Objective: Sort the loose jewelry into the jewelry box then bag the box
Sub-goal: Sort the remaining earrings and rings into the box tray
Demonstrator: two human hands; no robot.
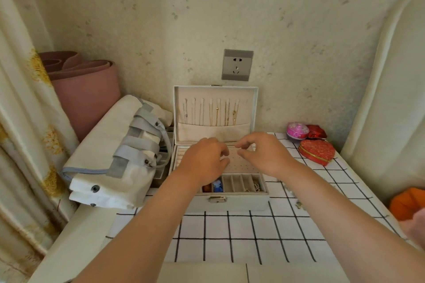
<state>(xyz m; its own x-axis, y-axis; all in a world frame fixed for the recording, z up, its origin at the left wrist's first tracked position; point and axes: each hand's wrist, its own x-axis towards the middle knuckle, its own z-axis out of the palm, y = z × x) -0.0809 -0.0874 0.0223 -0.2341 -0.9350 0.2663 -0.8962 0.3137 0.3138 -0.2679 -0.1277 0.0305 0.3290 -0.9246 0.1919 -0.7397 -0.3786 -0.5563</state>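
1. Jewelry box [239, 204], lid up, on checked table [230, 232] w/ bag [103, 145] at its left.
2. L hand [204, 158]: fingers curled over its tray; hold unclear.
3. R hand [264, 154]: thumb+forefinger near-pinched; contents unclear.

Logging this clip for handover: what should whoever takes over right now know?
Left hand and right hand: both hover with curled fingers over the earring panel of the open jewelry box; any held piece is too small to see.
Done: necklaces hang in the lid; front compartments hold some pieces.
Left: small loose pieces on the tablecloth right of the box, then bag it in the white bag on its left.
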